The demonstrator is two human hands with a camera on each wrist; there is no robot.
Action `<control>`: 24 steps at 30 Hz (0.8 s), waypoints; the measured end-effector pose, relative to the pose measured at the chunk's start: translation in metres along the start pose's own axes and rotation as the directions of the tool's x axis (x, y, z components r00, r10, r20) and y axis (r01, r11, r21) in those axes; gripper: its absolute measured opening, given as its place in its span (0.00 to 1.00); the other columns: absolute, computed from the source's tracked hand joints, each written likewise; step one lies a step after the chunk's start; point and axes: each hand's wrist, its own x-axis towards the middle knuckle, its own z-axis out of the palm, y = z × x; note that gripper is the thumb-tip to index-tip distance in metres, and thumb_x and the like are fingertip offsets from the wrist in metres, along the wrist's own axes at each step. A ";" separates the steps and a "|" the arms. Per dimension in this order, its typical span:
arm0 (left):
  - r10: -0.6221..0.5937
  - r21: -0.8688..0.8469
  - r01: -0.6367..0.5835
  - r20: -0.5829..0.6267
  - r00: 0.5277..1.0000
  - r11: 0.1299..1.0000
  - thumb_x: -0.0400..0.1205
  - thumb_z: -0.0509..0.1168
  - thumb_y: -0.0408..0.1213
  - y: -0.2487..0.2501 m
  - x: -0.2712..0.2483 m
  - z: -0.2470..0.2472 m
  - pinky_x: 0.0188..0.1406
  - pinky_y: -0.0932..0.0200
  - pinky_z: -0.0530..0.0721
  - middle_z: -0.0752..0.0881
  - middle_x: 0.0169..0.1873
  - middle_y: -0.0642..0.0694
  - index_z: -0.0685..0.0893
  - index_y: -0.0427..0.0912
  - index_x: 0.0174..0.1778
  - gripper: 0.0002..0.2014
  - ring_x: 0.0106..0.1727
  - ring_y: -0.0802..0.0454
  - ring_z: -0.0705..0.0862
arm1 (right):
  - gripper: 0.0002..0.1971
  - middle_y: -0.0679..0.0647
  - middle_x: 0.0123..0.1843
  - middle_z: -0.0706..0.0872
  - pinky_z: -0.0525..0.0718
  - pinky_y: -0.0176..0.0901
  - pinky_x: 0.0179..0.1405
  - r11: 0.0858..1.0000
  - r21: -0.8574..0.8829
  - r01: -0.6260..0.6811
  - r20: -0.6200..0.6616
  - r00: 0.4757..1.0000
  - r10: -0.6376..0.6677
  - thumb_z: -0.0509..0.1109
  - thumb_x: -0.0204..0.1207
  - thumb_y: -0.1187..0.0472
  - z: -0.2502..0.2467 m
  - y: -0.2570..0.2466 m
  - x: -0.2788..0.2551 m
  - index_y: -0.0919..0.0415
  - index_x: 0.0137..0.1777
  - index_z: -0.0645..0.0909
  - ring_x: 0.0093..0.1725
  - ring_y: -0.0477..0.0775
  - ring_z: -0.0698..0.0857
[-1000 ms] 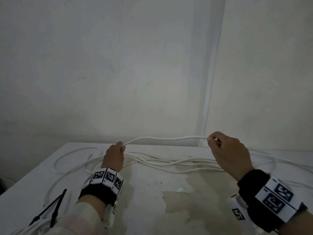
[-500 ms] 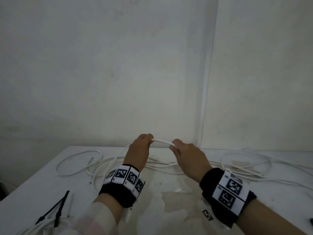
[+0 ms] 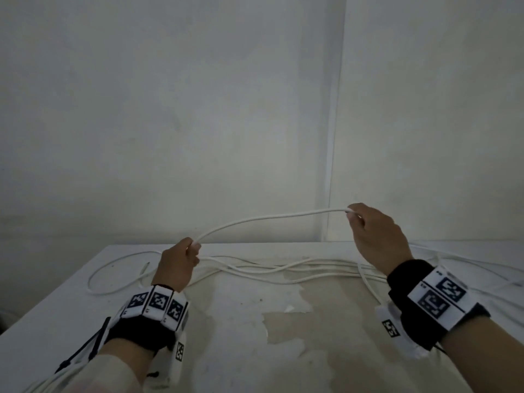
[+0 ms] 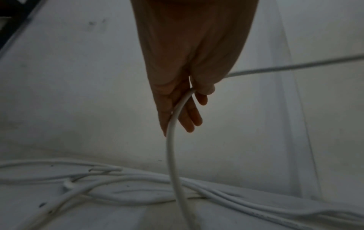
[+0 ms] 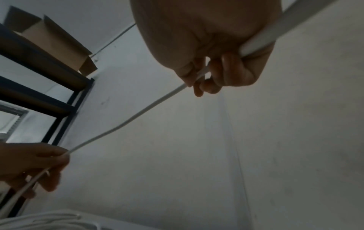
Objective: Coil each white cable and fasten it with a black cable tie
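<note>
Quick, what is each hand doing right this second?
Left hand: pinching the white cable, low near the table.
Right hand: fingers curled round the same cable, held higher; a span arcs between them.

Black cable ties (image 3: pixel 82 347) partly behind left wrist, cable ends off-frame.

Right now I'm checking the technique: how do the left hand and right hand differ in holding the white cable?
The left hand sits low, close above the table; the right hand is raised higher. Below the left hand the white cable drops to the loose strands; the right hand grips it in curled fingers. Both hold the same cable, which spans between them.
</note>
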 end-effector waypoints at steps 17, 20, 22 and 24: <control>0.187 -0.249 -0.220 -0.148 0.971 0.943 0.87 0.49 0.41 0.061 -0.047 -0.020 0.34 0.54 0.69 0.73 0.28 0.49 0.79 0.50 0.51 0.12 0.32 0.50 0.72 | 0.16 0.53 0.37 0.82 0.53 0.36 0.17 0.746 -0.526 0.408 0.288 0.911 -0.295 0.83 0.56 0.64 0.046 -0.010 -0.051 0.58 0.42 0.82 0.24 0.53 0.82; 0.117 -0.367 -0.166 -0.153 0.981 0.915 0.85 0.48 0.33 0.063 -0.050 -0.020 0.27 0.58 0.66 0.71 0.27 0.46 0.80 0.46 0.41 0.16 0.28 0.51 0.69 | 0.21 0.49 0.24 0.78 0.35 0.33 0.23 0.736 -0.493 0.464 0.296 0.885 -0.360 0.87 0.38 0.64 0.057 -0.015 -0.062 0.55 0.30 0.80 0.13 0.49 0.74; 0.145 -0.365 -0.185 -0.135 0.980 0.912 0.83 0.50 0.33 0.061 -0.052 -0.021 0.27 0.59 0.67 0.71 0.26 0.46 0.80 0.46 0.38 0.14 0.27 0.51 0.69 | 0.21 0.48 0.24 0.78 0.39 0.32 0.20 0.702 -0.472 0.534 0.315 0.845 -0.432 0.86 0.38 0.64 0.055 -0.022 -0.071 0.54 0.30 0.80 0.15 0.49 0.75; 0.173 -0.394 -0.191 -0.081 0.982 0.899 0.85 0.52 0.35 0.059 -0.053 -0.023 0.27 0.64 0.74 0.73 0.28 0.47 0.82 0.47 0.48 0.12 0.24 0.56 0.73 | 0.19 0.47 0.27 0.79 0.50 0.34 0.17 0.690 -0.454 0.564 0.300 0.825 -0.478 0.84 0.41 0.66 0.051 -0.027 -0.078 0.54 0.30 0.80 0.19 0.49 0.77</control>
